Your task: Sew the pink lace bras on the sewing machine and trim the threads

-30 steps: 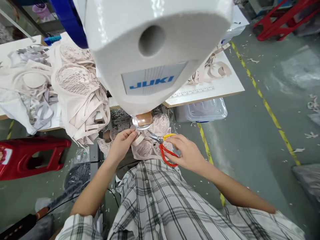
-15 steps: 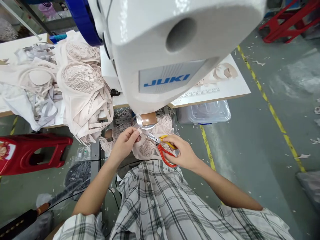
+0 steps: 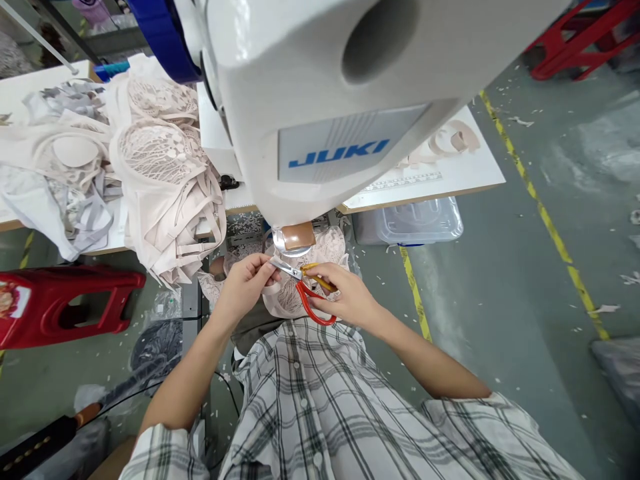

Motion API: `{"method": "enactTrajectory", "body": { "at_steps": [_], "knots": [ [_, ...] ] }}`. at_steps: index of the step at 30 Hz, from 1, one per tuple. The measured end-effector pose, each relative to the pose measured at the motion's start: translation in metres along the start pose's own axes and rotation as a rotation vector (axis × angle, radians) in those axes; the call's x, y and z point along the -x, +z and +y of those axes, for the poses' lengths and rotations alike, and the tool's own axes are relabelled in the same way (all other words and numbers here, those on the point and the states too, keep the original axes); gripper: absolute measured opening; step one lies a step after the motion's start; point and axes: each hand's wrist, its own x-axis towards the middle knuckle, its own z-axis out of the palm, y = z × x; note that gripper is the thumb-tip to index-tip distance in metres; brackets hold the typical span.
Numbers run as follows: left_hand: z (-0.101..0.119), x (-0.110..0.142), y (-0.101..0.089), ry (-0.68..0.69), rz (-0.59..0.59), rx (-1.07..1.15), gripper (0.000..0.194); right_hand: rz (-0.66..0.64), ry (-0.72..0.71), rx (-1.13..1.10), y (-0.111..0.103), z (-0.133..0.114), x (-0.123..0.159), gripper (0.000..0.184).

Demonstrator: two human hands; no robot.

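- Snipping, I judge: my right hand (image 3: 345,293) grips scissors (image 3: 299,274); my left hand (image 3: 246,283) pinches pale fabric (image 3: 271,289) near their tips.
- Next: likely needs a steady pinch.

Hidden in the pinch of the left hand (image 3: 245,283): the held end of a pale strip (image 3: 271,289); impossible to tell, any material between the blades of the scissors (image 3: 299,274). Partly covered by scissors and right hand (image 3: 347,295): a lace garment (image 3: 287,301). Cut off by the upper edge: a white machine head (image 3: 255,87), with its blue part (image 3: 165,40). Screened behind that head: much of the white tabletop (image 3: 485,170). Too small to read: the markings of a ruler (image 3: 407,181). Cropped at left: a red stool (image 3: 113,283). Cropped below: a plaid shirt (image 3: 300,407).
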Motion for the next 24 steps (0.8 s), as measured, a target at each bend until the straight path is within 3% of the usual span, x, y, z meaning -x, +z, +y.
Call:
{"method": "enactTrajectory", "body": {
  "at_steps": [6, 11, 15, 18, 21, 24],
  "knots": [
    [-0.003, 0.001, 0.006, -0.003, 0.049, 0.04, 0.03, -0.012, 0.021, 0.042, -0.009, -0.002, 0.005, 0.035],
    [-0.009, 0.002, 0.007, 0.055, 0.178, 0.145, 0.021, 0.03, 0.05, 0.076, -0.02, 0.009, 0.019, 0.034],
    [-0.013, 0.004, -0.001, 0.17, 0.296, -0.027, 0.018, -0.02, 0.105, 0.17, -0.047, 0.027, 0.026, 0.031],
    [-0.015, 0.005, -0.009, 0.254, 0.345, -0.197, 0.025, 0.034, 0.217, 0.351, -0.076, 0.045, 0.007, 0.032],
    [-0.012, 0.002, -0.019, 0.259, 0.248, -0.314, 0.023, 0.153, 0.35, 0.577, -0.108, 0.071, -0.034, 0.036],
    [-0.005, -0.006, -0.032, 0.197, 0.003, -0.346, 0.026, 0.206, 0.326, 0.727, -0.134, 0.098, -0.076, 0.039]
  ]
}}
